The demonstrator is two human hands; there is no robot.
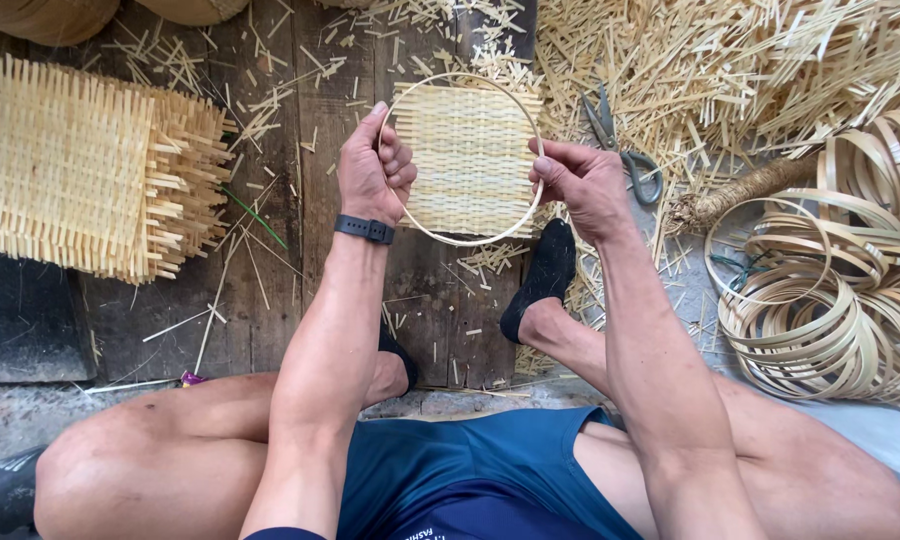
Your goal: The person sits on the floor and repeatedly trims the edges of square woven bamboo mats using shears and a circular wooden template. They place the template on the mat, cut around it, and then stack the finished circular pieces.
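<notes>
Dark wooden floor planks (270,300), littered with bamboo offcuts, lie below a seated person. Both hands are held apart, each clamped on a thin bamboo hoop (470,240): the left hand (373,170) grips its left edge, the right hand (580,185) its right edge. Inside the hoop sits a square woven bamboo mat (470,160). Scissors (625,150) lie just beyond the right hand. Coiled bamboo strips (820,310) sit to the right, stacked woven mats (80,165) to the left.

Both hands, left hand (373,170) and right hand (582,185), grip a bamboo hoop (462,240) over a woven mat (470,155).
</notes>
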